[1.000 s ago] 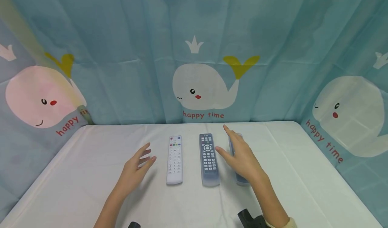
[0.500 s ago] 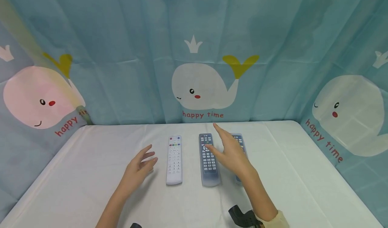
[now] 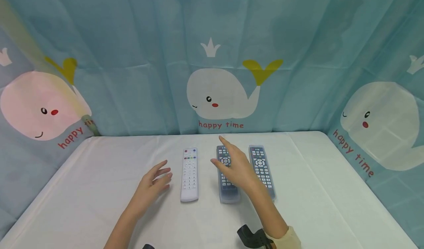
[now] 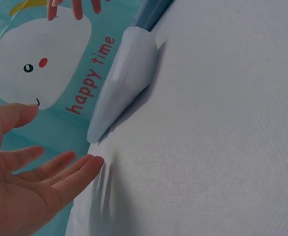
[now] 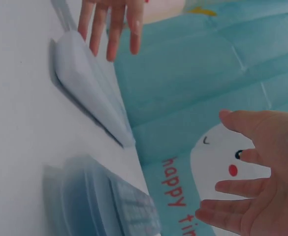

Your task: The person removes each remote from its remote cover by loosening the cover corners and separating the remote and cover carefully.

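While the right hand hovers with fingers spread over the middle dark grey remote in a clear sleeve, holding nothing, the left hand waits open beside the slim white plastic remote on the white table. This looks like reaching; closing fingers round the middle remote would come next.

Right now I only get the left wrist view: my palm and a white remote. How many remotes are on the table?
Observer: Three, side by side: white remote, middle remote, right remote.
Operator: Where's my right hand?
Observer: The right hand hovers open over the middle remote, forefinger stretched out.
Operator: What colour are the other two?
Observer: Both are dark grey with pale buttons.
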### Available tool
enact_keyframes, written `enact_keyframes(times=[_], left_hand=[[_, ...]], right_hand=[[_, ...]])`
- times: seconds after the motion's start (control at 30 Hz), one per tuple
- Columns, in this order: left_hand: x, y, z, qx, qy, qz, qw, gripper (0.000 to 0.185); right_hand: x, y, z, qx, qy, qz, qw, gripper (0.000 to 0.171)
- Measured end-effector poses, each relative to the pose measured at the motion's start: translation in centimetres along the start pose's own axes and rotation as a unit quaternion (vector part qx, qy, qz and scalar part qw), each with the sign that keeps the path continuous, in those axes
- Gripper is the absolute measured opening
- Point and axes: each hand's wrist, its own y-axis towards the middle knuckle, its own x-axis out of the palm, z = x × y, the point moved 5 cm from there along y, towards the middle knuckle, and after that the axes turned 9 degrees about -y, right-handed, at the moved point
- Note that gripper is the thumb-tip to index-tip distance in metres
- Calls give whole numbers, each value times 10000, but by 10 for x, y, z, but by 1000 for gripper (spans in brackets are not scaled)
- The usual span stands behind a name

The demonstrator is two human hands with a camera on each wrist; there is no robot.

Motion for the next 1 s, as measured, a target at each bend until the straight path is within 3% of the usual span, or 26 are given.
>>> enact_keyframes(times=[0.33,0.53,1.0], left_hand=[[4,0,-3,-166,-505,-230,9983,62],[9,1,-4,-235,-552,-273,9978,63],[18,2,-9,-236,-731,-356,9964,63]], right_hand=[[18,2,-7,-160,368,-193,9990,74],[28,3,-8,-293,583,-286,9975,72],[57,0,-16,-97,958,-759,9925,66]])
